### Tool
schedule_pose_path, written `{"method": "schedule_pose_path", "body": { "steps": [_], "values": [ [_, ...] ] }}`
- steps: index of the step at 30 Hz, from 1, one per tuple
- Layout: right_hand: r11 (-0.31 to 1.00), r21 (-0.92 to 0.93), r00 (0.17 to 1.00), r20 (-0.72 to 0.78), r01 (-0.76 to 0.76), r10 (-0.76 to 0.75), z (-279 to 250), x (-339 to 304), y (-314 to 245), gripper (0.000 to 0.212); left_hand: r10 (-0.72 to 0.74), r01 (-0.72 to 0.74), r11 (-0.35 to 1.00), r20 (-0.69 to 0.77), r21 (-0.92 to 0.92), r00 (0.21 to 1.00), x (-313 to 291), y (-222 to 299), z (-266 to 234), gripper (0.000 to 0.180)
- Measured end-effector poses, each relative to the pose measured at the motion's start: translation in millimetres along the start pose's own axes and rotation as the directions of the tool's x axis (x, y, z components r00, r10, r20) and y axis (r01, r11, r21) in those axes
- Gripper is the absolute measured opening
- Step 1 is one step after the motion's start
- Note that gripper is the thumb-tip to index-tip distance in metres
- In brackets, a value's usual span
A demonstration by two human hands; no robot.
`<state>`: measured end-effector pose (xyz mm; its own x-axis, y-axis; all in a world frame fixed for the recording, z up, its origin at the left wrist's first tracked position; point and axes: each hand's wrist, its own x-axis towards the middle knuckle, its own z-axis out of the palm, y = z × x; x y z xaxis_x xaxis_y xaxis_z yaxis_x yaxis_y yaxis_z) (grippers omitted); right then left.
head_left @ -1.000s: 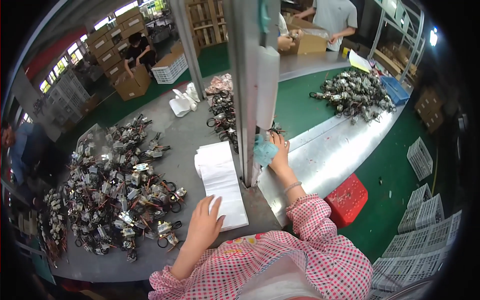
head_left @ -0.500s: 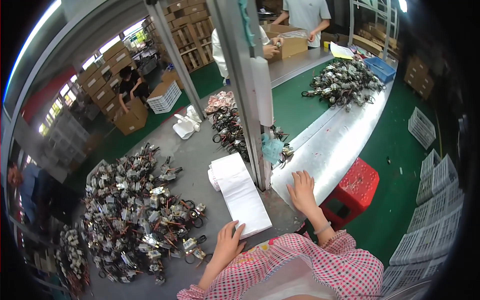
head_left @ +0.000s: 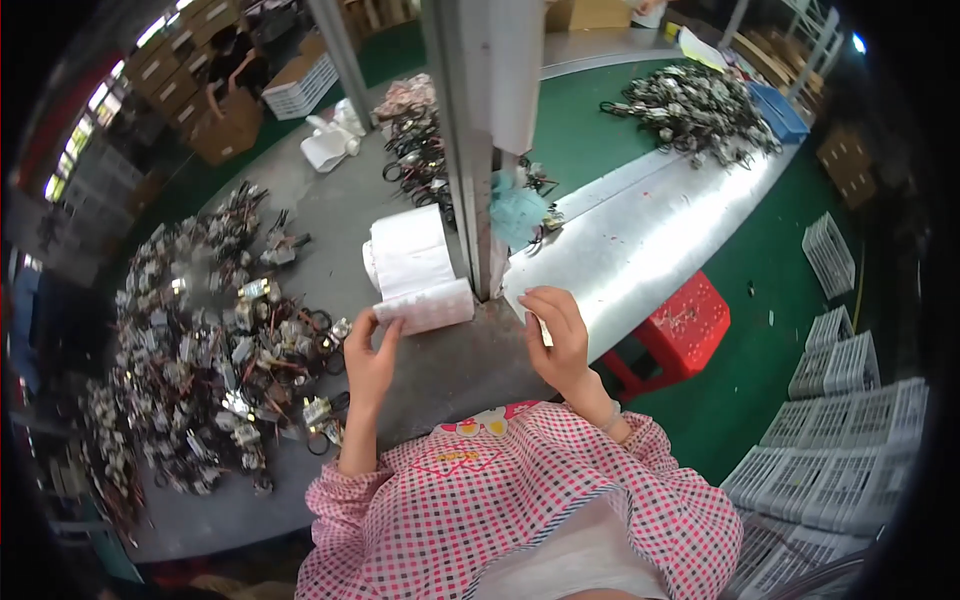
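Note:
A white paper roll (head_left: 408, 248) lies on the grey table in front of me, its loose end curled up toward me with the faintly marked underside showing. My left hand (head_left: 370, 355) is closed at the left corner of that raised end, thumb and fingers pinching the paper. My right hand (head_left: 562, 345) hovers by the corner of the metal worktop, to the right of the paper and apart from it. Its fingers are bent and the thumb stands away from them; I see nothing held there.
A big heap of small metal parts with black and red wires (head_left: 225, 350) covers the table's left. A metal post (head_left: 462, 150) rises behind the paper. More wired parts (head_left: 695, 112) lie far right, near a blue tray (head_left: 777, 112). A red stool (head_left: 685, 325) and white crates (head_left: 830, 420) stand right.
My left hand has lifted and folded back the paper's near end, which lay flat before. My right hand has come off the metal worktop, its fingers now bent. The whole view has shifted.

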<state>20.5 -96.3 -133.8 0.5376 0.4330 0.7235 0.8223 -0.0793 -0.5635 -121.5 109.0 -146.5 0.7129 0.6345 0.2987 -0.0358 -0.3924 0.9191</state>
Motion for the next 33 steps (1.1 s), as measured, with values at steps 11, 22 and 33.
{"method": "schedule_pose_path", "body": {
  "steps": [11, 22, 33],
  "values": [
    [0.953, 0.145, 0.935, 0.202, 0.265, -0.291, 51, 53, -32, 0.032, 0.145, -0.143, 0.985, -0.019, 0.097, 0.989, -3, 0, 12, 0.019],
    [0.97, 0.045, 0.935, 0.258, 0.24, -0.243, 55, 39, -16, 0.024, 0.174, -0.176, 0.979, 0.021, 0.103, 0.984, 0, 16, 16, 0.01],
    [0.982, 0.058, 0.957, 0.218, 0.182, -0.19, 49, 16, 4, 0.026, 0.032, -0.054, 0.993, 0.191, 0.108, 0.981, -3, 3, 25, 0.009]
  ]
}}
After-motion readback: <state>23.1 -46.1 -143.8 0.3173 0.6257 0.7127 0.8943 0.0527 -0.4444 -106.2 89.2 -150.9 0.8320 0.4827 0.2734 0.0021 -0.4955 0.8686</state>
